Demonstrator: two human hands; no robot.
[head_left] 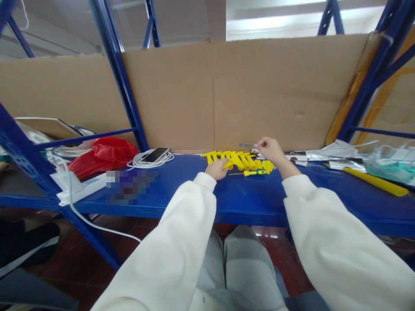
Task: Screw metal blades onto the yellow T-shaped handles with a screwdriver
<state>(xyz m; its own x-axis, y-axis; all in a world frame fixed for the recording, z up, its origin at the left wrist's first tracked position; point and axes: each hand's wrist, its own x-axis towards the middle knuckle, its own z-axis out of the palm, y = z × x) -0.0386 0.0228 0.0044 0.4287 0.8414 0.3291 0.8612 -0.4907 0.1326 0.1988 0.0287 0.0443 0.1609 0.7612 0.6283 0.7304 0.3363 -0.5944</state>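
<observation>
My left hand (217,169) is closed on a small yellow plastic piece (228,164) at the near left of a row of similar yellow plastic pieces (248,161). Above the row's right part, my right hand (269,149) pinches one end of a thin, flat grey strip (247,145), which points left and is held clear of the surface. Its exact kind cannot be made out. Just in front of the row lies a screwdriver (255,172) with a yellow and green handle, its shaft pointing left.
The blue shelf (188,194) is backed by cardboard (259,90). Toward the left lie a phone (156,154) on a coiled white cable (139,161), a red plastic bag (105,156) and a white power strip (86,188). A long yellow bar (376,181) and plastic bags (394,166) lie right.
</observation>
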